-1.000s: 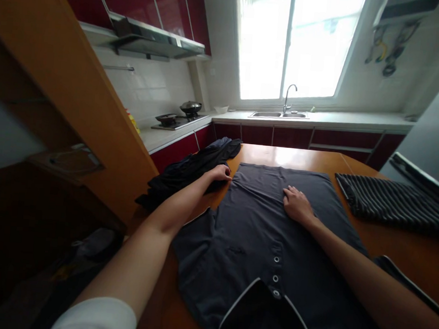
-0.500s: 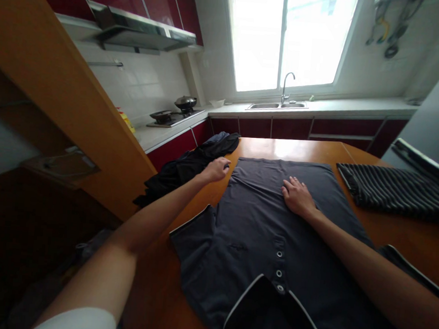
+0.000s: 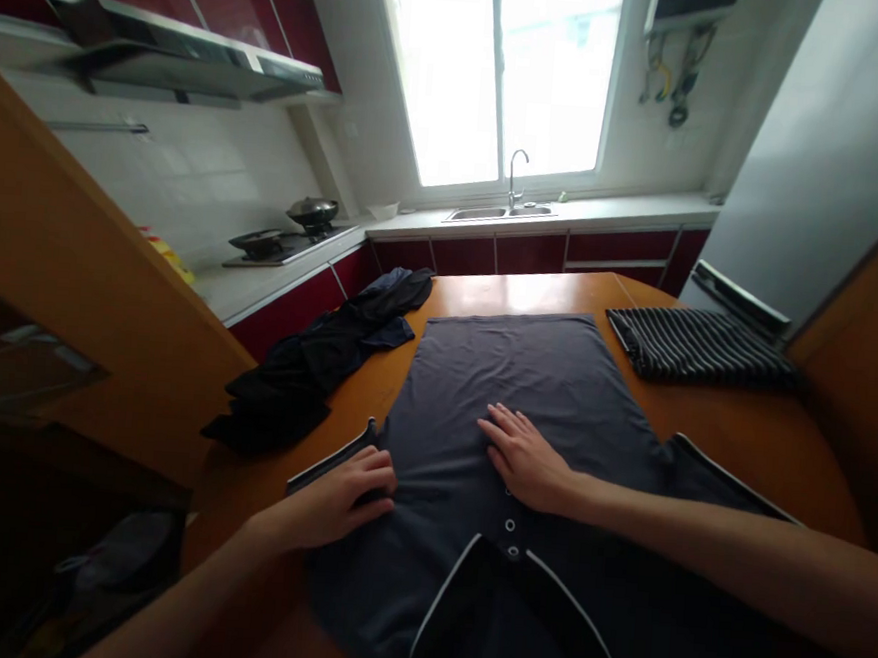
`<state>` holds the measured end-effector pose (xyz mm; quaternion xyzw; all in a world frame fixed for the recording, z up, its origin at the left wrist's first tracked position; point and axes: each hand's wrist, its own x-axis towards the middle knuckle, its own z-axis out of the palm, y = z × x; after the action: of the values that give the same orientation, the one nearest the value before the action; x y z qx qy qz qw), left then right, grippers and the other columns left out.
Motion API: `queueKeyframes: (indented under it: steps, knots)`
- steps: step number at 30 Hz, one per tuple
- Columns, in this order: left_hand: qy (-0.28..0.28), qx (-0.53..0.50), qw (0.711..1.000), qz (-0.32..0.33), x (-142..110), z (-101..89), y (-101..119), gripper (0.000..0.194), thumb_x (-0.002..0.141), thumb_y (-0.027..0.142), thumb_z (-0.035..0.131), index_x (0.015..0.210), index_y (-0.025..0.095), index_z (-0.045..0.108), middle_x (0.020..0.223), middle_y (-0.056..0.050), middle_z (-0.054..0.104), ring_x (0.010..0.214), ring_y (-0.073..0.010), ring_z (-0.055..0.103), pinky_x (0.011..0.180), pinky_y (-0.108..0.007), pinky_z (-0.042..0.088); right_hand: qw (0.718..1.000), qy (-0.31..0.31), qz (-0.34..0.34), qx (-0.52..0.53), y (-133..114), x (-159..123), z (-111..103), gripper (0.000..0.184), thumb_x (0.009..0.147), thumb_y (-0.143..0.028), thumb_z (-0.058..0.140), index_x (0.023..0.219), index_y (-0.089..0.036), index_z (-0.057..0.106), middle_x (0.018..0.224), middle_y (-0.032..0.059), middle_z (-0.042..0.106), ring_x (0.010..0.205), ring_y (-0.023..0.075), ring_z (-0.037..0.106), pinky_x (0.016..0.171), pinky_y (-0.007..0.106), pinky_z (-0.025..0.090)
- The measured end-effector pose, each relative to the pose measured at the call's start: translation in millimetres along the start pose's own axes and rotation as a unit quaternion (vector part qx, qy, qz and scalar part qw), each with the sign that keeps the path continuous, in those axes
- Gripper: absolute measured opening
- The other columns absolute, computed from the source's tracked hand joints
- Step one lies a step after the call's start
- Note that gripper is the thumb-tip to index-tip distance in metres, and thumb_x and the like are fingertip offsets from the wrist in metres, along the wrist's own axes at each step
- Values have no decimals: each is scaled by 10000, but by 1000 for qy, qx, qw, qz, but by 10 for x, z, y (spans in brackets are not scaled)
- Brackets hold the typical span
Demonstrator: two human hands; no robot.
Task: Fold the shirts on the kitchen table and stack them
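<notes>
A dark grey polo shirt (image 3: 512,364) lies spread front up on the table, its hem at the far side and its white-edged dark collar (image 3: 457,601) nearest me. My right hand (image 3: 526,460) rests flat on the chest, fingers stretched out, partly covering the button placket. Near the left sleeve (image 3: 336,457), my left hand (image 3: 353,488) has its fingers curled against the shirt, thumb close to the forefinger, gripping the fabric there. The fingertips are partly hidden. Toward the right, the other sleeve (image 3: 714,479) lies spread, partly behind my right forearm.
On the wooden table (image 3: 762,442), a black-and-white striped folded garment (image 3: 700,345) lies at the right. A pile of dark clothes (image 3: 317,356) sits along the left edge. Beyond are a stove with pans (image 3: 312,212), a sink (image 3: 484,214) and a fridge (image 3: 803,174).
My left hand has come back from beside the far left hem to the left sleeve. My right hand has moved nearer the collar. The shirt's left side lies smoother, and the view has turned right.
</notes>
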<state>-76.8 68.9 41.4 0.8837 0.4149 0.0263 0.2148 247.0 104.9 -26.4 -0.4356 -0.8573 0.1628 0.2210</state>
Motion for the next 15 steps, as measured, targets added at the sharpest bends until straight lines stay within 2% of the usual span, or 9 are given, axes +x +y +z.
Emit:
queueKeyframes:
  steps: [3,5,7,9,10,12,15]
  knots:
    - [-32,-18,999,8,96,-148,-45,182,976,400,546,998,309,701,1082,-45,668,979,-199,594,923,-315,475,1000,0,-4,10,35,36,-23,523,1028,-315,411,1537,-206,468,1651,116,339,1547,248,257,1253,486,237]
    - [15,-15,1000,8,341,-232,-128,260,978,417,531,1142,311,703,1185,-57,674,1073,-210,613,1003,-327,465,1000,12,21,-10,181,219,-97,525,1035,-331,401,1534,-186,468,1649,127,342,1549,254,252,1251,482,231]
    - [96,8,995,4,731,-256,-246,368,994,433,483,1284,297,663,1295,-72,657,1210,-226,590,1099,-353,426,996,17,72,-50,412,482,-200,535,1036,-334,395,1530,-142,464,1648,157,333,1550,273,244,1245,484,228]
    - [134,45,990,-6,1221,-215,-368,460,1008,445,434,1397,266,601,1439,-94,587,1341,-234,525,1164,-369,380,986,12,135,-94,694,757,-307,559,1037,-341,394,1545,-110,428,1656,181,305,1555,292,221,1240,510,216]
    - [136,72,988,-22,1481,-179,-423,507,1006,455,432,1454,252,555,1520,-103,520,1404,-248,474,1196,-398,344,981,4,160,-113,842,879,-355,576,1038,-355,391,1555,-102,406,1665,184,280,1560,299,197,1239,531,199]
    - [128,112,982,-81,1979,-110,-522,586,1010,506,409,1543,266,446,1630,-102,380,1507,-302,333,1228,-535,250,968,-6,211,-138,1129,1072,-435,616,1040,-414,376,1574,-106,372,1678,184,241,1565,311,168,1235,567,162]
    - [122,115,970,-178,2569,-91,-695,655,1014,598,323,1592,293,358,1684,-105,260,1554,-361,199,1203,-671,151,943,14,295,-154,1503,1233,-513,694,1031,-545,327,1593,-138,348,1683,185,225,1562,333,164,1223,604,134]
